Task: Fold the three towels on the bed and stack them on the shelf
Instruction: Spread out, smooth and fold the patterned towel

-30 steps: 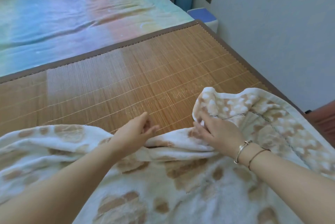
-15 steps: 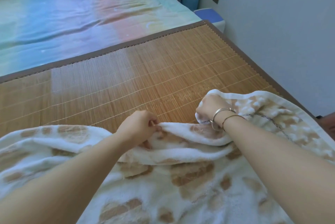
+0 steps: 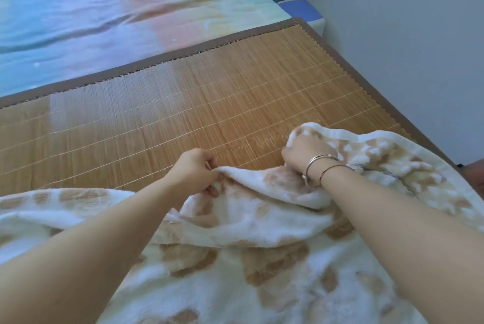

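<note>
The cream towel (image 3: 235, 258) with tan patches lay rumpled across the near part of the bamboo mat (image 3: 183, 114) that covered the bed. Both hands worked its far edge. The left hand (image 3: 195, 170) had its grip pinched on a fold of that edge, near the middle of the mat. The right hand (image 3: 301, 153), bracelets at the wrist, was fisted around a corner bunched toward the mat's wall side. Holding two points along one hem looked like a way to draw it taut and straight for a first fold. No shelf or other towels showed.
</note>
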Demonstrator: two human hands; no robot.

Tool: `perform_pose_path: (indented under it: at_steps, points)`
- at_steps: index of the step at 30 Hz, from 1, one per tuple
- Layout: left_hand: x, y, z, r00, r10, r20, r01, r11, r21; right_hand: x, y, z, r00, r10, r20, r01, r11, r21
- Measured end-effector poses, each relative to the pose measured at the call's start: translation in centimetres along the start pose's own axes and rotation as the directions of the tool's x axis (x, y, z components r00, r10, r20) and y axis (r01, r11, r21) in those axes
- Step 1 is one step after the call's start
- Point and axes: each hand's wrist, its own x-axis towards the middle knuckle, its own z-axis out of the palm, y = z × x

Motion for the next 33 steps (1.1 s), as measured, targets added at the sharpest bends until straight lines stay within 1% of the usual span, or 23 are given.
perform_pose_path:
  at_steps: [1, 2, 3, 4, 5, 6, 7, 8, 11, 12, 14, 15, 19, 21, 26, 29, 33]
  points:
    - [0.9, 0.3, -0.5, 0.991, 0.051, -0.124, -0.048, 0.999, 0.024, 1.2, 0.0, -0.8, 0.996, -0.013, -0.088, 0.034, 0.97, 0.243]
    - [1.9, 0.8, -1.0, 0.954, 0.101, -0.281, -0.091, 0.995, 0.05, 2.4, -0.2, -1.8, 0.986, -0.014, -0.164, 0.089, 0.886, 0.456]
    - [2.7, 1.6, -1.7, 0.899, 0.141, -0.414, -0.13, 0.99, 0.054, 3.7, -0.4, -3.1, 0.983, -0.02, -0.183, 0.131, 0.774, 0.62]
    - [3.4, 2.4, -2.4, 0.864, 0.162, -0.477, -0.159, 0.986, 0.047, 4.7, -0.6, -4.1, 0.985, -0.044, -0.166, 0.152, 0.675, 0.722]
    - [4.0, 3.0, -2.7, 0.872, 0.185, -0.454, -0.184, 0.982, 0.047, 5.5, -0.7, -4.4, 0.988, -0.082, -0.131, 0.154, 0.619, 0.77]
    - [4.4, 3.3, -2.8, 0.904, 0.209, -0.374, -0.203, 0.978, 0.057, 5.9, -0.7, -4.4, 0.988, -0.123, -0.093, 0.15, 0.626, 0.765]
    - [4.4, 3.5, -2.7, 0.93, 0.224, -0.291, -0.211, 0.975, 0.077, 5.8, -0.8, -4.0, 0.987, -0.153, -0.054, 0.143, 0.662, 0.735]
    - [4.2, 3.4, -2.4, 0.942, 0.237, -0.236, -0.217, 0.97, 0.107, 5.2, -0.7, -3.5, 0.986, -0.166, -0.024, 0.137, 0.716, 0.685]
    - [3.6, 2.2, -1.4, 0.948, 0.259, -0.187, -0.206, 0.943, 0.262, 3.8, 0.0, -1.3, 0.969, -0.246, -0.017, 0.218, 0.823, 0.524]
    - [3.2, 1.8, -1.2, 0.952, 0.253, -0.175, -0.198, 0.939, 0.282, 3.0, 0.1, -0.9, 0.963, -0.27, 0.001, 0.238, 0.853, 0.464]
    - [2.3, 0.8, -1.0, 0.963, 0.227, -0.148, -0.18, 0.944, 0.277, 1.9, 0.2, -0.2, 0.946, -0.324, 0.016, 0.293, 0.873, 0.39]
    - [1.9, 0.3, -1.0, 0.967, 0.212, -0.139, -0.165, 0.944, 0.285, 1.4, 0.2, 0.2, 0.943, -0.333, 0.019, 0.3, 0.872, 0.386]
    - [-1.2, -1.9, -1.7, 0.984, 0.138, -0.112, -0.095, 0.941, 0.324, -1.9, -1.5, 1.0, 0.934, -0.353, 0.056, 0.294, 0.847, 0.442]
    - [-3.3, -3.4, -2.5, 0.985, 0.118, -0.128, -0.07, 0.941, 0.33, -3.7, -2.8, 1.4, 0.926, -0.37, 0.072, 0.302, 0.844, 0.443]
    - [-10.1, -8.8, -5.7, 0.975, 0.047, -0.219, 0.007, 0.971, 0.238, -9.8, -7.7, 3.1, 0.886, -0.447, 0.121, 0.36, 0.829, 0.429]
    - [-15.4, -13.9, -8.4, 0.961, -0.008, -0.277, 0.065, 0.979, 0.195, -14.8, -12.0, 4.6, 0.843, -0.514, 0.157, 0.42, 0.812, 0.405]
    - [-24.3, -22.6, -12.9, 0.932, -0.126, -0.34, 0.174, 0.978, 0.114, -23.5, -19.6, 8.0, 0.749, -0.632, 0.199, 0.512, 0.742, 0.433]
